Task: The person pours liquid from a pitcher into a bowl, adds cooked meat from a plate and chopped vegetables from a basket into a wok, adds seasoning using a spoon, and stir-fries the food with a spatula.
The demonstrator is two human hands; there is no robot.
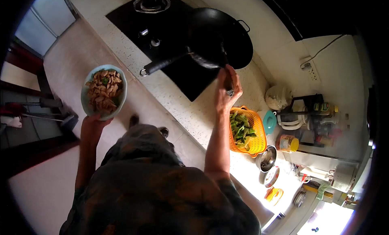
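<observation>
Apparently dishing up, I clasp a bowl point(84, 100) of meat point(103, 89), left hand point(95, 123) past the counter's front edge point(178, 113), right hand point(229, 84) gripping a utensil point(230, 92) likely to scrape the wok point(239, 44) next.

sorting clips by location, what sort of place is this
Most likely a kitchen, perhaps a home one: a black wok sits on a dark cooktop, a yellow basket of green vegetables stands on the counter, and the left hand holds a bowl of sliced food.
</observation>
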